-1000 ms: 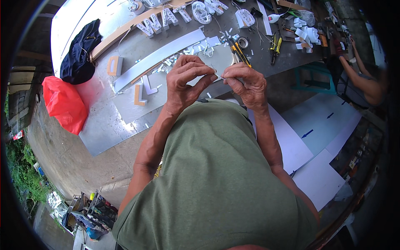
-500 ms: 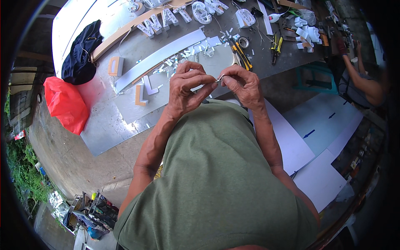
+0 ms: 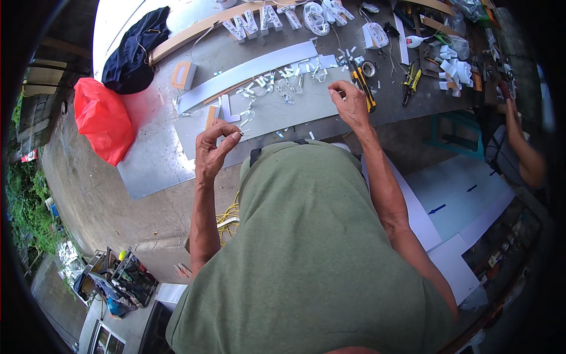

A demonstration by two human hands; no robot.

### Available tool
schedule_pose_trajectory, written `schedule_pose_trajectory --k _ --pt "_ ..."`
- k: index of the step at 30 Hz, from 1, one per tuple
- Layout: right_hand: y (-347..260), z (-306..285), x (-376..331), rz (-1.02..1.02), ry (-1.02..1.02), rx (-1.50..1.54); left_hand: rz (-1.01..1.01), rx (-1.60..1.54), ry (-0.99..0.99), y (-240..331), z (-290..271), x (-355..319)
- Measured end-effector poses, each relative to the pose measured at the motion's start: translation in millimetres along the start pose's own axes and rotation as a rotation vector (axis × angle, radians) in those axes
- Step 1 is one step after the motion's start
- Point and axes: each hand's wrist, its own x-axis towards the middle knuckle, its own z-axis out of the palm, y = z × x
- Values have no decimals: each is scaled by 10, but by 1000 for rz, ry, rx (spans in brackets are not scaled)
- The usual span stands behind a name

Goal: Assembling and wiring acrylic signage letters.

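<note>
My left hand (image 3: 216, 147) is closed in a pinch over the near edge of the table, beside a small box-shaped letter (image 3: 211, 115) with a tan side. A short thin wire (image 3: 244, 131), whitish and hard to see, pokes out between its thumb and forefinger. Well apart from it, my right hand (image 3: 352, 107) is up near a yellow-and-black utility knife (image 3: 368, 94), its fingers curled together; whatever they may hold is too small to make out. Between and beyond the hands lie several small white LED modules (image 3: 284, 88) on thin wires.
A long white strip (image 3: 247, 75) lies behind the modules. White channel letters (image 3: 271, 19) line the back. A tape roll (image 3: 368, 69) and yellow-handled pliers (image 3: 411, 85) are at right. A red bag (image 3: 103, 121) hangs at the left edge. Another person's arm (image 3: 522, 135) shows far right.
My hands were together over the table edge, both pinching a thin wire. They have parted: the left moved left and lower, the right moved right toward the knife. The view shifted slightly.
</note>
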Motion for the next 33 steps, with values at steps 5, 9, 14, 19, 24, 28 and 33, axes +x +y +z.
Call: schedule_pose_trajectory --k 5,9,14,19,24,28,33 --pt "-182 286 232 -254 -233 -7 60 -450 245 13 -438 -193" --pt "-103 581 328 -325 -293 -72 158 -475 373 129 -617 -220" --pt "-75 668 331 -255 -176 -191 166 -518 444 110 -704 -287" --pt "-56 522 253 -180 -130 -162 70 -497 432 50 -644 -316" --pt "145 494 236 -168 133 -190 -86 -416 272 -7 -384 -191" --pt "393 406 327 -55 287 -146 -253 -257 123 -96 -34 -139" --pt "481 403 419 248 123 -56 -153 253 32 -291 230 -66"
